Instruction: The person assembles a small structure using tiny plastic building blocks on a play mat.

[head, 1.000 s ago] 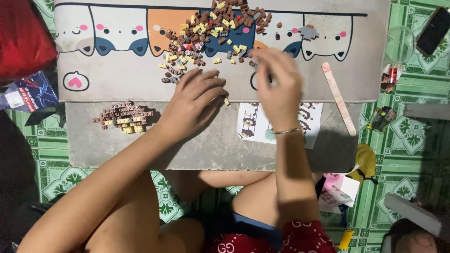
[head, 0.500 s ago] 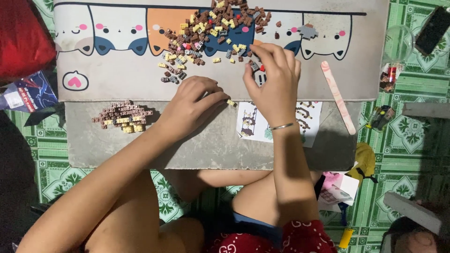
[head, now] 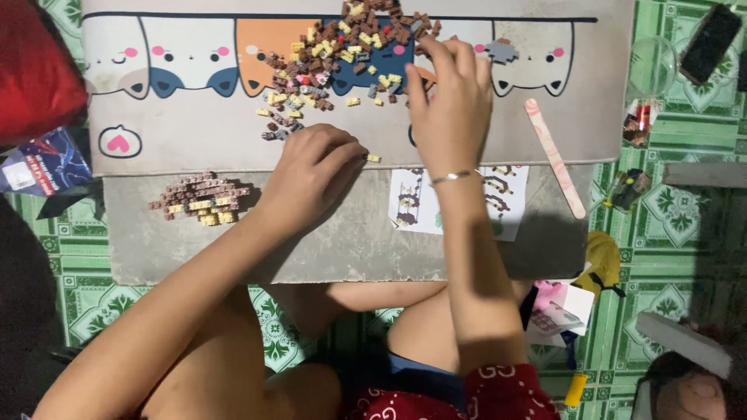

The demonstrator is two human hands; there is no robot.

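A loose pile of small brown, yellow and grey building bricks (head: 350, 47) lies on a pale mat printed with cartoon cats (head: 194, 132). My right hand (head: 450, 101), with a thin bracelet on the wrist, lies flat at the pile's right edge, fingers stretched out onto the bricks. My left hand (head: 311, 175) rests on the mat's near edge with its fingers curled down. Its fingertips are by a single yellow brick (head: 373, 158), and what lies under them is hidden. A part-built brown and yellow brick block (head: 201, 198) sits to the left. A printed instruction sheet (head: 506, 202) lies under my right forearm.
The mat lies on a low grey table (head: 327, 249) over a green tiled floor. A pink stick (head: 554, 155) lies right of the sheet. A dark phone (head: 708, 43) and clear bowl (head: 652, 66) are at the far right, and a red cushion (head: 31, 70) at the left.
My right hand has moved away from me, from above the sheet up to the edge of the brick pile. My left hand has curled its fingers and shifted slightly.
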